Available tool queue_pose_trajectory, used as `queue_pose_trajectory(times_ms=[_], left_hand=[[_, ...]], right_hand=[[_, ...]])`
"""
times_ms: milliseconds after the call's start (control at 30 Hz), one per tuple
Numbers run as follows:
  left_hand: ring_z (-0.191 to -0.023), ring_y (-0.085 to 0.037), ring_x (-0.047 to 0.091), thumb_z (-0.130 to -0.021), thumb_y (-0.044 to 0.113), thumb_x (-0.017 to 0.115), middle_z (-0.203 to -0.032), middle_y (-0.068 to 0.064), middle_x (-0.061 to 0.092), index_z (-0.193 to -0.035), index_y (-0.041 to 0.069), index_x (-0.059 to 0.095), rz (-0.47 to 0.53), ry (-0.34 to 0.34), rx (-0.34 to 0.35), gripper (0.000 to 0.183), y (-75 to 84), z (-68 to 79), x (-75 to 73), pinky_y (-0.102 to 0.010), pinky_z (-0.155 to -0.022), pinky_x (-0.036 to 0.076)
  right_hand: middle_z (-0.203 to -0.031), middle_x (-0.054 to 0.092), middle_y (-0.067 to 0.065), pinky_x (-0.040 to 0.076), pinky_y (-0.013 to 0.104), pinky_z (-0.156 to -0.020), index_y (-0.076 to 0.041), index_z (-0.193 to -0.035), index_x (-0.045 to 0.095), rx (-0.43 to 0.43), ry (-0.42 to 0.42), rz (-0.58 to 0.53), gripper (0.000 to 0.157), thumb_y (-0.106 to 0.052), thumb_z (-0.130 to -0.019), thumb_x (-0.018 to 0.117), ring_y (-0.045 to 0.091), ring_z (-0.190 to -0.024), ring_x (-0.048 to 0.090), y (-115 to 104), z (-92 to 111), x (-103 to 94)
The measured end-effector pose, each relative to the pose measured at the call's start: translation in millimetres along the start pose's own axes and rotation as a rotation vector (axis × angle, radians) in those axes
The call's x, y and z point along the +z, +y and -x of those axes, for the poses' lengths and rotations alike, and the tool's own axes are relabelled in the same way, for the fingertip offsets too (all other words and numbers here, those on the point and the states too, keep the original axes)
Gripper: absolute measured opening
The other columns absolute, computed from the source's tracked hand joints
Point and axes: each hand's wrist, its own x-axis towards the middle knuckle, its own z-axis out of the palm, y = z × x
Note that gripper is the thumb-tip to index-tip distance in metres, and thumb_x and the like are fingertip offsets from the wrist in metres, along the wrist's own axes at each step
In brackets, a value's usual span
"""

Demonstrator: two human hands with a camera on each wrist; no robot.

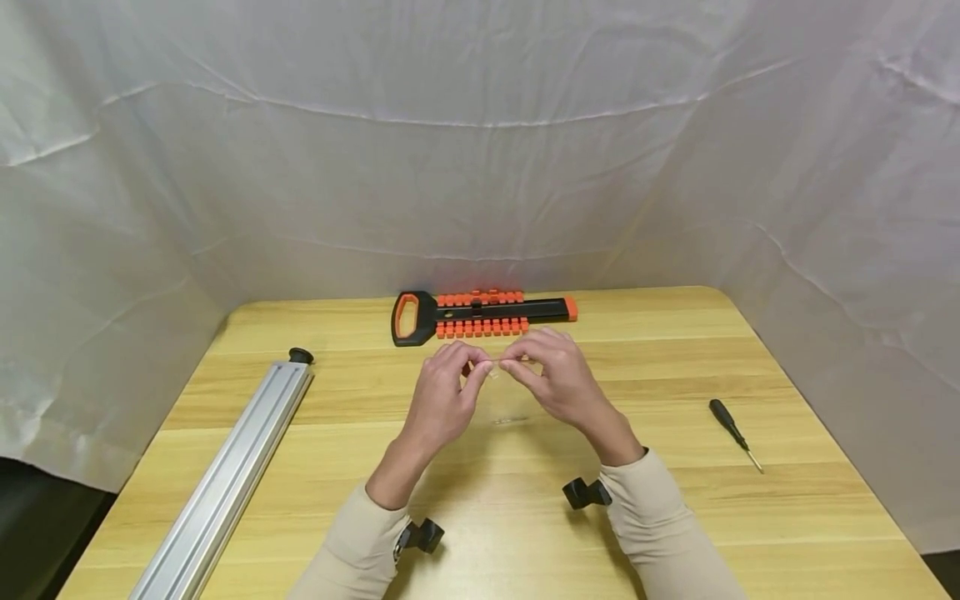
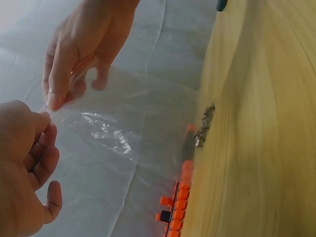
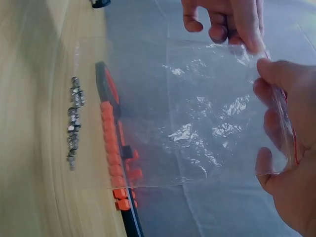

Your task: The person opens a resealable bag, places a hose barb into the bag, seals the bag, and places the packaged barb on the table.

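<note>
A clear zip-lock plastic bag (image 3: 187,116) hangs upright between my hands, with a red line along its top edge. My left hand (image 1: 438,400) pinches that edge between thumb and forefinger. Close beside it, my right hand (image 1: 558,379) pinches the same edge, the two sets of fingertips nearly touching. Small shiny metal pieces (image 3: 73,121) lie in a row along the bag's bottom; their exact kind is too small to tell. From the head view the bag is almost invisible.
Behind my hands lies a black tool holder (image 1: 540,310) with an orange-lined handle and rows of orange clips. A silver metal rail (image 1: 225,479) with a black knob (image 1: 301,356) lies at left. On the right is a black-handled screwdriver (image 1: 735,433). Grey-white cloth (image 1: 480,183) surrounds the table (image 1: 750,533).
</note>
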Motion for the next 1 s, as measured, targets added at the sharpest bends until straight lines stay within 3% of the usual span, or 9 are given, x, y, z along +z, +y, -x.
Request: queue_pose_trajectory(times_ms=[200, 400, 667, 1000], left_hand=[[-0.069, -0.012, 0.054, -0.093, 0.024, 0.064, -0.077, 0.001, 0.066, -0.090, 0.011, 0.070, 0.013, 0.025, 0.003, 0.015, 1.4, 1.1, -1.3, -0.028, -0.068, 0.042], [-0.068, -0.016, 0.054, -0.094, 0.024, 0.064, -0.075, 0.002, 0.065, -0.089, 0.011, 0.070, -0.034, 0.032, 0.039, 0.015, 1.4, 1.0, -1.1, -0.027, -0.065, 0.039], [-0.069, -0.017, 0.054, -0.093, 0.017, 0.064, -0.077, 0.000, 0.065, -0.090, 0.010, 0.068, -0.025, 0.021, 0.013, 0.009, -4.2, 4.2, -5.8, -0.028, -0.066, 0.041], [-0.071, -0.014, 0.053, -0.095, 0.016, 0.061, -0.079, -0.003, 0.064, -0.091, 0.006, 0.066, 0.030, 0.026, -0.033, 0.012, -13.9, 4.9, -16.0, -0.030, -0.070, 0.045]], right_hand=[[-0.082, 0.071, -0.005, 0.041, 0.033, -0.075, -0.015, -0.087, 0.074, -0.015, -0.002, 0.027, 0.005, -0.016, -0.083, 0.075, 0.012, -0.079, 0.058, -1.9, 0.7, 1.2], [-0.081, 0.069, -0.006, 0.038, 0.031, -0.073, -0.017, -0.087, 0.073, -0.003, -0.030, 0.062, 0.004, -0.018, -0.084, 0.074, 0.014, -0.078, 0.056, -3.3, 1.7, -0.2], [-0.083, 0.070, -0.005, 0.047, 0.037, -0.078, -0.016, -0.088, 0.073, 0.020, -0.061, 0.076, 0.004, -0.016, -0.084, 0.074, 0.012, -0.082, 0.060, 1.6, 7.8, -7.8], [-0.084, 0.068, -0.006, 0.043, 0.027, -0.066, -0.014, -0.090, 0.072, 0.148, -0.052, 0.053, 0.008, -0.021, -0.091, 0.068, 0.008, -0.078, 0.053, 14.2, 20.0, -25.5]])
